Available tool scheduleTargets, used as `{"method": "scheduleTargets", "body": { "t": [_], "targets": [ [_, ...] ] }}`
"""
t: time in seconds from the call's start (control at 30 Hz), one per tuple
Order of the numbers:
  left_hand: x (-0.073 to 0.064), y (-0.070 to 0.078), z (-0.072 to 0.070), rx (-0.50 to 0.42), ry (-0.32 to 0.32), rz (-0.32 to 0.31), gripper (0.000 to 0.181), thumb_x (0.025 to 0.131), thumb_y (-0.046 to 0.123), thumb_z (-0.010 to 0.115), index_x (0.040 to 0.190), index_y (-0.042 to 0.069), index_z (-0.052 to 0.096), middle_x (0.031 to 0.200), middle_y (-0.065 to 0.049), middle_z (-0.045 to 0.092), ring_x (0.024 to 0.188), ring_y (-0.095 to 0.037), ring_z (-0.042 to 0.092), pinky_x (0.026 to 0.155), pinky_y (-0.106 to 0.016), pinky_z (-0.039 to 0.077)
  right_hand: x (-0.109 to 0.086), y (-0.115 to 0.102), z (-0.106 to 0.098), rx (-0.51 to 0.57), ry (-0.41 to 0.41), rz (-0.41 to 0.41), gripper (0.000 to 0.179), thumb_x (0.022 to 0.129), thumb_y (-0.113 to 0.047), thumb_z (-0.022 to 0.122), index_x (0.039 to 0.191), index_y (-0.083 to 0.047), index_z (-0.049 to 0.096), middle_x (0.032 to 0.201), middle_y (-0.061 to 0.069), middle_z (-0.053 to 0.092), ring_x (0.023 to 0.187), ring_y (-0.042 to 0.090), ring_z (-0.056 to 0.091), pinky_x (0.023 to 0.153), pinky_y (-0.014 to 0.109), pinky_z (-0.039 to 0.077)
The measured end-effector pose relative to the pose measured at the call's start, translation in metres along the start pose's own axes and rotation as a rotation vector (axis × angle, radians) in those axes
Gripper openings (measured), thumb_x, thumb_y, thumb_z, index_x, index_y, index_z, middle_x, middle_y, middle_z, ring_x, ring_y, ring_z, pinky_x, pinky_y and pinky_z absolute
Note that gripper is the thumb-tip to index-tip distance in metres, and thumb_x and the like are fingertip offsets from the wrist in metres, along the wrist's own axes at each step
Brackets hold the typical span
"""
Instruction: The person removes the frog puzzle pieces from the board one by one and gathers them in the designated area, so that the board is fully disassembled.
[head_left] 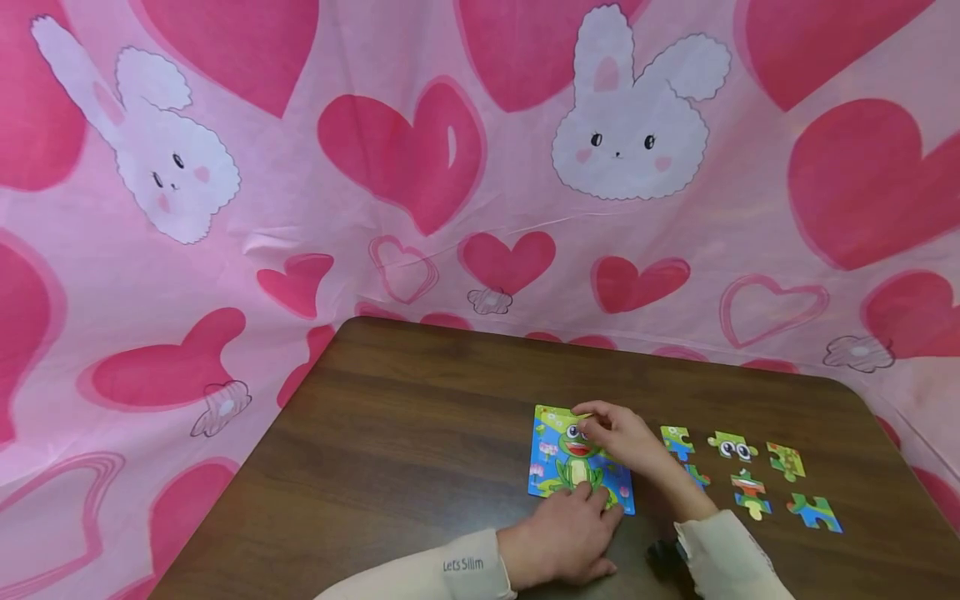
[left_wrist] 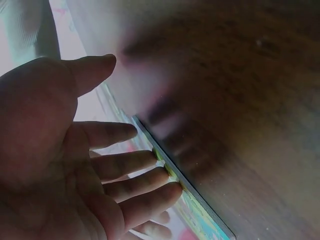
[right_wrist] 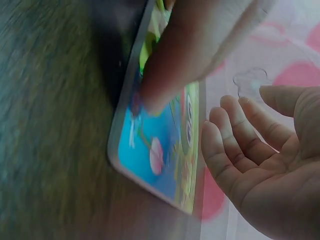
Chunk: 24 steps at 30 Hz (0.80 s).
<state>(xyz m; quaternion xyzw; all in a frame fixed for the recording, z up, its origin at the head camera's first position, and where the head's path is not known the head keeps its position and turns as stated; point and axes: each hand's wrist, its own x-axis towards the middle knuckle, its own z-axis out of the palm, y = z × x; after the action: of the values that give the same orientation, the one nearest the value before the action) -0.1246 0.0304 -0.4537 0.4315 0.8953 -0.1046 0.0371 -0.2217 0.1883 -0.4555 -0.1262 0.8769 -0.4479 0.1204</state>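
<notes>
A square picture board with a green frog lies on the brown table. My left hand rests its fingertips on the board's near edge. In the left wrist view, its fingers are extended over the board's rim and the thumb stands apart. My right hand is over the board's upper right part, beside the frog's eyes. The right wrist view shows that hand's palm, its fingers loosely bent with nothing between them. Part of the frog picture is hidden behind both hands.
Loose jigsaw pieces lie right of the board: an eyes piece, a mouth piece, a corner piece, a blue-green piece, and others partly behind the right arm. A pink heart-and-rabbit cloth hangs behind the table.
</notes>
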Motion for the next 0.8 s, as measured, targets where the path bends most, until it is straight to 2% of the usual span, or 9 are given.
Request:
{"method": "scheduleTargets", "body": {
  "t": [0.17,0.3,0.37,0.57,0.67,0.8],
  "targets": [
    [-0.002,0.000,0.002,-0.020,0.005,0.016,0.066,0.094,0.071,0.051,0.148,0.035,0.046,0.137,0.008,0.053,0.116,-0.009,0.051,0.086,-0.023,0.050,0.005,-0.006,0.011,-0.030,-0.067,-0.053,0.029,0.102,-0.024,0.061,0.127,-0.010,0.066,0.108,0.006,0.073,0.091,0.017,0.066,0.078,0.032,0.052],
    [-0.003,0.001,0.003,-0.026,0.008,0.018,0.067,0.094,0.073,0.047,0.150,0.036,0.044,0.143,0.006,0.051,0.120,-0.010,0.051,0.091,-0.024,0.050,0.011,-0.008,0.019,-0.049,-0.108,-0.115,0.028,0.102,-0.023,0.061,0.125,-0.009,0.067,0.096,0.007,0.071,0.077,0.016,0.058,0.069,0.029,0.049],
    [-0.003,0.001,0.002,-0.014,0.027,0.015,0.067,0.094,0.074,0.047,0.149,0.035,0.046,0.141,0.006,0.052,0.119,-0.011,0.052,0.090,-0.024,0.050,0.013,-0.009,0.022,-0.062,-0.123,-0.146,0.028,0.103,-0.023,0.060,0.125,-0.008,0.068,0.096,0.007,0.071,0.074,0.014,0.056,0.066,0.027,0.048],
    [-0.006,0.003,0.002,0.052,0.076,-0.003,0.064,0.092,0.076,0.048,0.142,0.037,0.052,0.131,0.008,0.055,0.110,-0.010,0.053,0.082,-0.023,0.049,0.013,-0.013,0.030,-0.083,-0.154,-0.191,0.027,0.104,-0.022,0.058,0.123,-0.007,0.068,0.098,0.004,0.073,0.082,0.014,0.063,0.072,0.024,0.051],
    [-0.006,0.003,0.002,0.055,0.072,0.000,0.064,0.092,0.076,0.048,0.142,0.037,0.052,0.133,0.008,0.055,0.111,-0.010,0.053,0.084,-0.023,0.049,0.013,-0.015,0.034,-0.090,-0.160,-0.196,0.025,0.103,-0.021,0.059,0.122,-0.007,0.069,0.097,0.003,0.073,0.083,0.014,0.064,0.073,0.024,0.051],
    [-0.005,0.003,0.004,0.043,0.057,0.007,0.065,0.092,0.076,0.047,0.144,0.036,0.051,0.136,0.007,0.054,0.114,-0.012,0.053,0.087,-0.024,0.050,0.013,-0.017,0.037,-0.133,-0.148,-0.195,0.024,0.102,-0.022,0.062,0.120,-0.010,0.070,0.094,-0.001,0.070,0.078,0.011,0.057,0.072,0.025,0.048]
  ]
}}
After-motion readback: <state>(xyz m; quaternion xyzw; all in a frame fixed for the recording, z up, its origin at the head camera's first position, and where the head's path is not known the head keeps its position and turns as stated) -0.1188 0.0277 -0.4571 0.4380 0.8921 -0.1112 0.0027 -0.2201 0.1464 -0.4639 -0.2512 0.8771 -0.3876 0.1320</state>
